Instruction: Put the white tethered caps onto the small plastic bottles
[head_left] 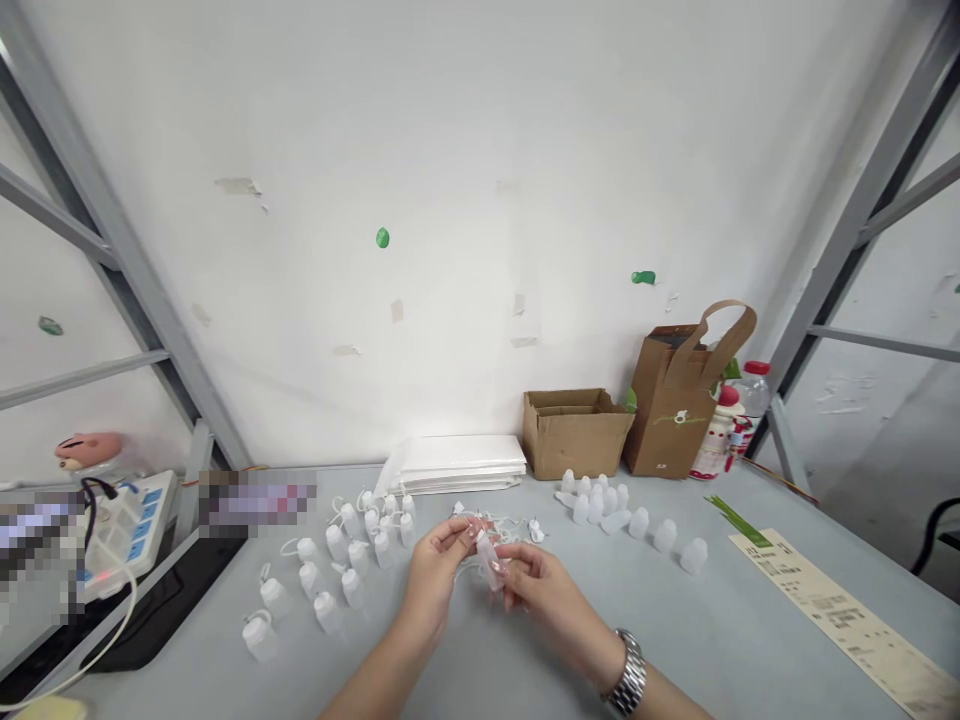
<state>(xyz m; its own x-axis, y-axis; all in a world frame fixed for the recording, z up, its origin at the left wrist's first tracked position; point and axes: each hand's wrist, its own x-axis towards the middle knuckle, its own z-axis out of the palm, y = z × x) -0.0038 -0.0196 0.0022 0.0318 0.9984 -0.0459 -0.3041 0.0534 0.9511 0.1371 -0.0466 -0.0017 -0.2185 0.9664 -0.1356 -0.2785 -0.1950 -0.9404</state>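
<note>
Between my hands is a small translucent plastic bottle [490,562], tilted. The thumb and fingers of my right hand [538,588] pinch its lower part. My left hand [439,565] is closed at the bottle's top end, on what looks like a white bottle cap; the fingers partly hide it. Just behind the hands lies a loose heap of white caps with looped straps [514,527]. Several capped bottles [307,578] stand in rough rows left of my left hand. To the right, several bottles without caps [639,522] stand or lie on the table.
At the back are stacked white padded envelopes [457,465], an open cardboard box [576,445], a brown paper bag [670,425] and a red-capped bottle [754,392]. A printed paper strip [840,615] lies right. A power strip [135,540] and black mat [169,600] are left.
</note>
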